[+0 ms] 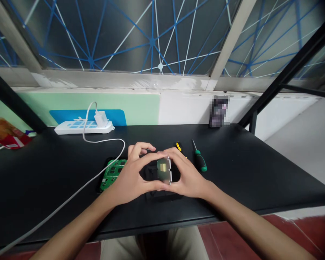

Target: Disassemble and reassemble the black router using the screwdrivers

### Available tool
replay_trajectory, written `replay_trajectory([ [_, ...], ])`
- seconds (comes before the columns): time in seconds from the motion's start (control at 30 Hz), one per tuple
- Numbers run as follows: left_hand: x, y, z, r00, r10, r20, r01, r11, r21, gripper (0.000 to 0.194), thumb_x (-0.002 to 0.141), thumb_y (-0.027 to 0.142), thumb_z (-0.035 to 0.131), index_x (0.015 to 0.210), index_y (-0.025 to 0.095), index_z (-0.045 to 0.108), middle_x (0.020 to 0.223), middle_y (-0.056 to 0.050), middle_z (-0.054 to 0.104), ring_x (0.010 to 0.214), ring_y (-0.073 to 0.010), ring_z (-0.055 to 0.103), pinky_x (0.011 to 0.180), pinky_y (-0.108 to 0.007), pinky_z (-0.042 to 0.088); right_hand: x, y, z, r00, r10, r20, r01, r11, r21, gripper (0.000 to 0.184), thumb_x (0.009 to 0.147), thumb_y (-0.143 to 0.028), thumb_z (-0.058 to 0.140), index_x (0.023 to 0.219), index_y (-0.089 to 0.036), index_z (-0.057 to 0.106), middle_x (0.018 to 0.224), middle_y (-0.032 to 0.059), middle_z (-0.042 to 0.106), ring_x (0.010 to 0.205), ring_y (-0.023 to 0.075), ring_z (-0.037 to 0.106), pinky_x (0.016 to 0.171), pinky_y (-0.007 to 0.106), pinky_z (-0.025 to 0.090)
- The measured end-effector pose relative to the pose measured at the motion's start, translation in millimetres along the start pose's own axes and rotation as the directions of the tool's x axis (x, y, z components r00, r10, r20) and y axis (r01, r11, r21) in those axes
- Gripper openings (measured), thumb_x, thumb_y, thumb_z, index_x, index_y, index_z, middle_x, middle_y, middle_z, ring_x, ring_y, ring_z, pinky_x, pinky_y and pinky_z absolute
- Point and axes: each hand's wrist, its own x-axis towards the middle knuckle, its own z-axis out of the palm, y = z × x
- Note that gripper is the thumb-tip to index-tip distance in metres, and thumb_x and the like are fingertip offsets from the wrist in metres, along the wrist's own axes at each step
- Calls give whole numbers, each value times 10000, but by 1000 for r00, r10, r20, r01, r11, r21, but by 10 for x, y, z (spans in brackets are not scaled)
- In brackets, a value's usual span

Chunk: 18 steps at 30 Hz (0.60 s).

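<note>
Between both hands, a small thin panel (164, 170) is held up on edge. It has a gold patch on its face and a bright metallic right edge. My left hand (131, 177) pinches its top and bottom edges with finger and thumb. From the other side, my right hand (191, 173) grips the same edges. Below the hands lies a black object (162, 196), mostly hidden and hard to tell from the tabletop. A green circuit board (112, 175) in a black frame rests left of my left hand, which partly covers it.
Beyond my right hand lie a green-and-black screwdriver (199, 159) and a yellow-and-black tool (178, 146), partly hidden. A white cable (78, 189) runs from the power strip (83, 127) across the black table (233, 187). A red-and-orange package (8, 133) sits far left; a blurred-out object (219, 112) stands at the back.
</note>
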Motion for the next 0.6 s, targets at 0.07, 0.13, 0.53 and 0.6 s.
replay_trajectory([
  [0.07,-3,-6,16,1000,3,10,-3,1000,-9,678,672,410,929,1269,368,610,1224,-36,452,1132,-270,442,1027,-451,414,-1,-5,19,1000,-25,-15,25,1000,18,741,751,-451,817,1358,-263,437,1205,109,551,1066,259,601,880,431,577],
  [0.13,1,-9,25,1000,10,6,-10,1000,-14,684,664,413,931,1268,377,613,1198,-29,457,1101,-260,449,1000,-435,429,-2,-9,28,999,-25,-37,27,999,44,684,755,-427,819,1319,-254,473,1144,92,559,1016,240,601,845,405,577],
  [0.53,33,-40,8,998,68,-9,-66,989,129,578,766,253,877,1259,268,575,1165,-51,505,1089,-254,484,948,-408,433,-23,33,-24,989,146,-36,-149,983,-107,557,798,-339,787,1276,-262,512,1173,75,525,857,162,614,710,343,593],
  [0.6,29,-70,13,996,84,-19,-80,984,160,580,768,261,875,1260,269,568,1166,-52,507,1063,-251,492,936,-410,435,-6,30,-52,977,210,-25,-211,961,-177,531,806,-326,772,1271,-261,525,1203,80,514,871,171,625,728,370,605],
])
